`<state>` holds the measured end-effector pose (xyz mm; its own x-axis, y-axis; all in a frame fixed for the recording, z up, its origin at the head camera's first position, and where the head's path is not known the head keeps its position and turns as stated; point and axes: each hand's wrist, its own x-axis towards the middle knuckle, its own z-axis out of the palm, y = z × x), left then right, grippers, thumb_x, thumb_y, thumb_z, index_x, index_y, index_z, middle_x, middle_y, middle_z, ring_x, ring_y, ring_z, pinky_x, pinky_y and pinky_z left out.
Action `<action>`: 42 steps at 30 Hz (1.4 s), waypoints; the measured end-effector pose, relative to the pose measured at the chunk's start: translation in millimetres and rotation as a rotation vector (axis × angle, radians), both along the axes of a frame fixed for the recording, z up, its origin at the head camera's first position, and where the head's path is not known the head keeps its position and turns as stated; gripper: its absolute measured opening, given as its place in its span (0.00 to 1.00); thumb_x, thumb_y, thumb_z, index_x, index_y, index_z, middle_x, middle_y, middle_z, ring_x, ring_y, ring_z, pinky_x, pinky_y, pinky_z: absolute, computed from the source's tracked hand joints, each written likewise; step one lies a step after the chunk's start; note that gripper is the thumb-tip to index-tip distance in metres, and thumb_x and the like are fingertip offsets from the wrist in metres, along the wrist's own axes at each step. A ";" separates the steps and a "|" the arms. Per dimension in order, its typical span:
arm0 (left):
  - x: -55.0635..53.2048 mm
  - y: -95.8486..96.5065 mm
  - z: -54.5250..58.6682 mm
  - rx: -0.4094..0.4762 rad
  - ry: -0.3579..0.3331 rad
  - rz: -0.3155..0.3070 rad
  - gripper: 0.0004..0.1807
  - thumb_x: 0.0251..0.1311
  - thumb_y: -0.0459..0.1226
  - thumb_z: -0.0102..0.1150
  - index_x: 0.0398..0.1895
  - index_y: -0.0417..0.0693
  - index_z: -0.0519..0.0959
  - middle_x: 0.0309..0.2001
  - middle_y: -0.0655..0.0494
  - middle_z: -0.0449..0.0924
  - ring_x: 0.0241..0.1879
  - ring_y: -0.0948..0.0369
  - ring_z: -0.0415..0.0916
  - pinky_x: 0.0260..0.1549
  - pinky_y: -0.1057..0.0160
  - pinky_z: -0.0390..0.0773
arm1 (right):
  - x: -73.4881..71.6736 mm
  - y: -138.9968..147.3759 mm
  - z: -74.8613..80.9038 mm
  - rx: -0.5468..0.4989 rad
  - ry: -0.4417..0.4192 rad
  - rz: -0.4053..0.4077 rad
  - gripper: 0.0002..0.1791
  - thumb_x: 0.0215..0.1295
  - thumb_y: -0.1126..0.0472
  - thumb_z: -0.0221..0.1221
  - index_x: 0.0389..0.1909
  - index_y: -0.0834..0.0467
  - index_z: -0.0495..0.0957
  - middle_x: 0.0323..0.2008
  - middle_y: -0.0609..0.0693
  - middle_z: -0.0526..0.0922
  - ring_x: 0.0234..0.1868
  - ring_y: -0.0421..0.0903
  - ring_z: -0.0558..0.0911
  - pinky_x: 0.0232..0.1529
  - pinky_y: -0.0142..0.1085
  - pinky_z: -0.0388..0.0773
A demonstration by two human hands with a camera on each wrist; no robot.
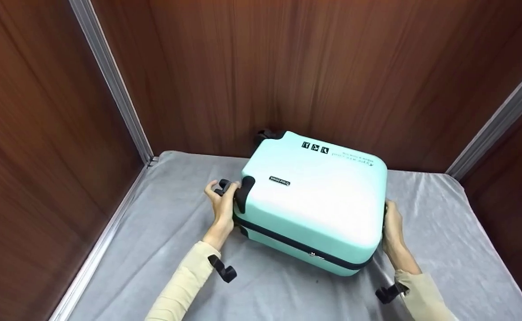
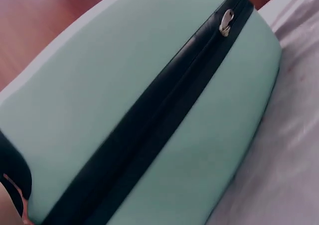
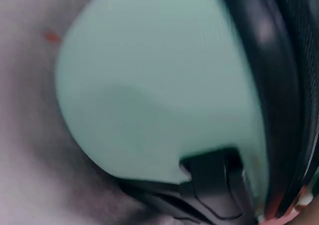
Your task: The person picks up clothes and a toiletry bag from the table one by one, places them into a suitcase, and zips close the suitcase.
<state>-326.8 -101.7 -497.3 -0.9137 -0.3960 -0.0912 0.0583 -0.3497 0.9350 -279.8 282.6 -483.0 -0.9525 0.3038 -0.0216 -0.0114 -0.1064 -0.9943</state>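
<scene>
A mint-green hard-shell suitcase point(image 1: 319, 191) lies on its broad side, turned at an angle, with its printed shell facing up. Along its near side runs a black zip band point(image 2: 149, 120) with a metal zipper pull point(image 2: 227, 22). My left hand point(image 1: 222, 207) grips the wheel end on the left, thumb by the black corner guard point(image 1: 243, 194) and fingers curled about a wheel. At the opposite end my right hand point(image 1: 393, 225) holds the suitcase's side, its fingertips mostly hidden. Close to that hand, the right wrist view has a black fitting point(image 3: 214, 185) on the shell.
Grey cloth point(image 1: 167, 249) covers the surface under the suitcase. A brown wood-grain panel point(image 1: 261, 76) stands close behind, near the far wheel point(image 1: 265, 135). More panels with metal edge strips point(image 1: 113, 84) rise on the left and right. Black straps hang from both sleeves.
</scene>
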 end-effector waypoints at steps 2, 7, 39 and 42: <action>-0.8 -4.3 -0.9 -0.024 0.000 -0.013 0.34 0.59 0.44 0.66 0.64 0.50 0.60 0.55 0.42 0.69 0.48 0.50 0.74 0.50 0.57 0.71 | 5.1 -3.3 -1.0 0.057 -0.018 -0.032 0.22 0.77 0.46 0.42 0.30 0.57 0.72 0.28 0.48 0.71 0.28 0.44 0.69 0.36 0.37 0.68; -4.1 -13.2 -1.1 -0.110 0.057 -0.001 0.26 0.60 0.43 0.66 0.59 0.42 0.73 0.53 0.46 0.72 0.46 0.53 0.74 0.47 0.59 0.74 | 23.2 -12.9 -0.7 0.202 -0.040 -0.067 0.32 0.78 0.42 0.36 0.76 0.51 0.56 0.70 0.52 0.62 0.66 0.49 0.65 0.63 0.43 0.61; 12.8 -16.6 5.6 -0.505 0.137 -0.088 0.10 0.63 0.38 0.59 0.32 0.38 0.84 0.33 0.53 0.82 0.34 0.57 0.77 0.39 0.61 0.74 | 15.8 -6.7 8.8 0.009 0.098 -0.193 0.24 0.76 0.54 0.45 0.69 0.56 0.70 0.68 0.52 0.69 0.65 0.46 0.69 0.59 0.31 0.68; 10.3 -22.4 4.6 -0.424 0.128 -0.162 0.15 0.67 0.38 0.56 0.30 0.36 0.84 0.32 0.51 0.84 0.33 0.58 0.77 0.34 0.65 0.74 | 25.4 -18.4 8.8 0.080 0.115 -0.214 0.25 0.76 0.56 0.43 0.71 0.56 0.68 0.71 0.51 0.66 0.68 0.47 0.66 0.64 0.35 0.63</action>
